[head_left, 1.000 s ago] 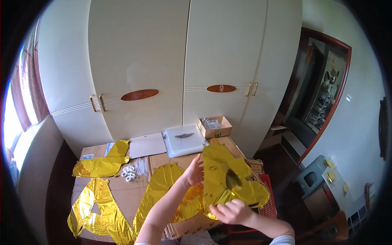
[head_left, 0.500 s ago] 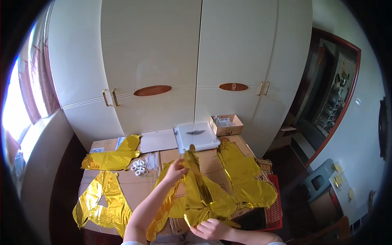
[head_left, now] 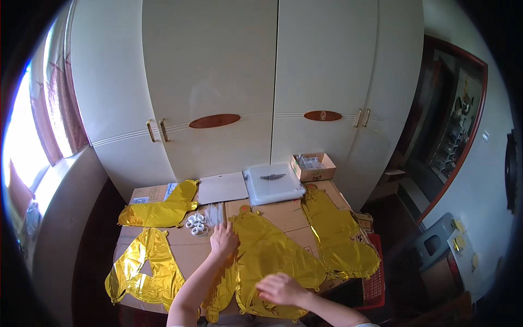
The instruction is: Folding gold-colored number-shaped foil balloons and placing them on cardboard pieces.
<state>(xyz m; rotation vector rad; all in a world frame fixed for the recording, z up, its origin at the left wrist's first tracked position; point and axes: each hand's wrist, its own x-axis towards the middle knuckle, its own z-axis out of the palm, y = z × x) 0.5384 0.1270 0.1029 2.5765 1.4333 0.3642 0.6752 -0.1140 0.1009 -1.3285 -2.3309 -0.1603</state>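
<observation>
Flat on the cardboard surface [head_left: 283, 210], the gold foil balloon [head_left: 272, 256] looks light, slippery, crinkly; left hand [head_left: 223, 240] presses spread at its 10 o'clock edge, right hand [head_left: 280, 289] flattens its 6 o'clock end; best pinched at seams

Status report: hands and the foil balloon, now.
Left hand flat on the flattened gold foil balloon, upper edge. Right hand pressing its lower part. Small white rings lie beside the left hand, apart.
</observation>
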